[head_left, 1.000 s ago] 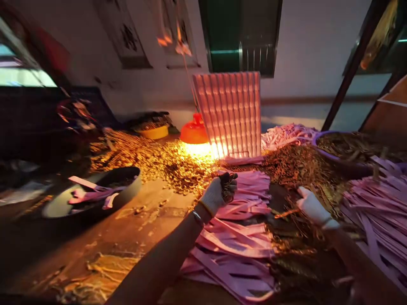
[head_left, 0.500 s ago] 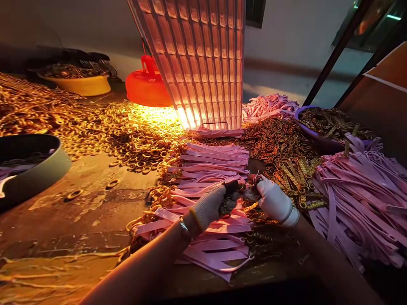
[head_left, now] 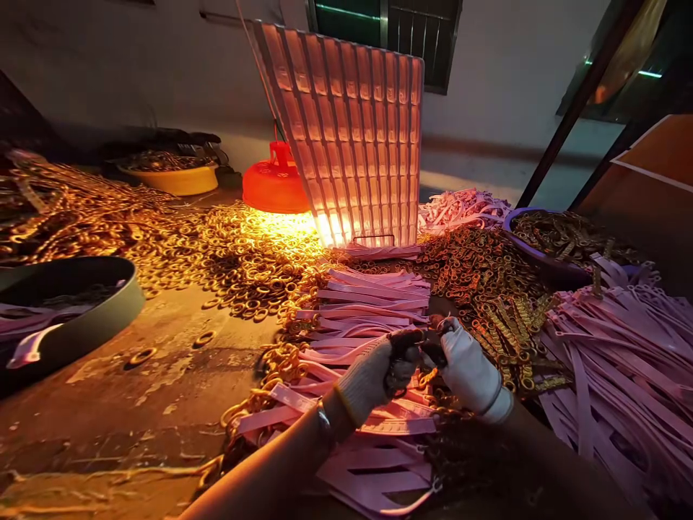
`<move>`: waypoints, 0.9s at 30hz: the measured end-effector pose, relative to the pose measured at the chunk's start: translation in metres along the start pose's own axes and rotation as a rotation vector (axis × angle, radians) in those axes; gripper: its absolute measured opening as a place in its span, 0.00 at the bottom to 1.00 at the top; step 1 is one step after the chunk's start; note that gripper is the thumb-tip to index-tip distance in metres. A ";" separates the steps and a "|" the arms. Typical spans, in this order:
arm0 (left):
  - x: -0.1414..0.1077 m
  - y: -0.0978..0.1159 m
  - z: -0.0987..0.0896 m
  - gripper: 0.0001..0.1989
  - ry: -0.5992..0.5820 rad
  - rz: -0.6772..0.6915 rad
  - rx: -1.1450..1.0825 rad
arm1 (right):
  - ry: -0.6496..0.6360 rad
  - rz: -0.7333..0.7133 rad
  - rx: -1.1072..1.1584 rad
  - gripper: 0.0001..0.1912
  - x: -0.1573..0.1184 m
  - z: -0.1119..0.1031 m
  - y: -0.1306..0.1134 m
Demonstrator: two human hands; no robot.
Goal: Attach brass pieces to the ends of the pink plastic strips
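Observation:
Both my hands wear white knit gloves with dark fingertips. My left hand [head_left: 379,372] is closed around a small bunch of dark metal pieces just above a stack of pink straps [head_left: 368,318]. My right hand [head_left: 465,365] meets it fingertip to fingertip, pinching a small metal piece between them. Gold chain clasps [head_left: 503,325] lie just right of my hands, and a second heap of pink straps [head_left: 622,361] spreads at the far right.
A red lamp [head_left: 275,188] glows behind a ribbed translucent panel [head_left: 351,137]. Gold rings [head_left: 227,253] cover the table's left middle. A dark round pan [head_left: 70,310] sits at left, a yellow bowl [head_left: 173,177] at back, a purple bowl [head_left: 546,238] of metal parts at right.
My right hand came in from the right-hand pile to meet my left hand. The view swung right and down, then tilted up a little.

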State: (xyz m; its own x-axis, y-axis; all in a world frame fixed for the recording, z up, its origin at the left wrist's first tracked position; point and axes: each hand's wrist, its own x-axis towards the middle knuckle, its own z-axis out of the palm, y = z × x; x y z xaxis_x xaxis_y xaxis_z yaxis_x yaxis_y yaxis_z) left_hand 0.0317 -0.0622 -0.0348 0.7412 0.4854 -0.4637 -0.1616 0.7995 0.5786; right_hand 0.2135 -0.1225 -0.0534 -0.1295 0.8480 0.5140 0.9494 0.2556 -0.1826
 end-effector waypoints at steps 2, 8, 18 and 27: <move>0.000 -0.002 0.009 0.10 0.024 0.094 -0.049 | -0.056 0.067 0.153 0.17 0.005 -0.001 0.003; 0.002 -0.015 0.037 0.11 0.069 0.306 -0.153 | -0.287 0.285 0.610 0.08 0.023 -0.011 0.002; 0.010 -0.032 0.016 0.07 0.208 0.752 0.833 | -0.534 0.093 -0.157 0.10 0.010 -0.053 -0.006; 0.011 -0.019 0.021 0.16 0.182 0.311 0.555 | -0.363 0.274 0.132 0.08 -0.013 -0.028 -0.018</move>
State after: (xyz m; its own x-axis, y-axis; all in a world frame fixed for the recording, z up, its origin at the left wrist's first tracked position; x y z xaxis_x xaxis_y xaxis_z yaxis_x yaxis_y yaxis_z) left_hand 0.0567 -0.0798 -0.0371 0.5847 0.7550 -0.2969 0.0454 0.3349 0.9412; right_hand 0.2063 -0.1505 -0.0335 0.0063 0.9939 0.1099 0.9211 0.0370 -0.3876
